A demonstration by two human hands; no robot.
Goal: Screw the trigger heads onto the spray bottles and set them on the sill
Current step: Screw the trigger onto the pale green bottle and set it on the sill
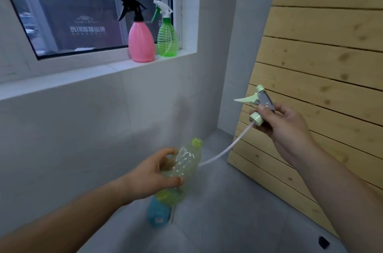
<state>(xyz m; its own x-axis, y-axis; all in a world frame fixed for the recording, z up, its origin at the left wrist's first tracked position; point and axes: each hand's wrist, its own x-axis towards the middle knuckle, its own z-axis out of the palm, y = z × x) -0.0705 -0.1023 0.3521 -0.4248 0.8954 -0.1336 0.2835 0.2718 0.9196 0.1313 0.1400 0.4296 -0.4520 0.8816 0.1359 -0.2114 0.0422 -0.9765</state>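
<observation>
My left hand [154, 174] grips a clear yellow-green bottle [184, 166] by its body, open neck tilted up and to the right. My right hand [284, 126] holds a pale green and grey trigger head [258, 105] up to the right of the bottle. Its white dip tube [223, 152] curves down toward the bottle, outside the neck. On the white sill [99, 70] stand a pink bottle [141, 42] with a black trigger head and a green bottle [167, 38] with a white and green head, side by side.
A blue bottle [157, 213] lies on the grey floor below my left hand, partly hidden. A wooden slat panel [323, 78] leans along the right. A small black object [324, 242] lies on the floor at the lower right. The window [78, 14] is behind the sill.
</observation>
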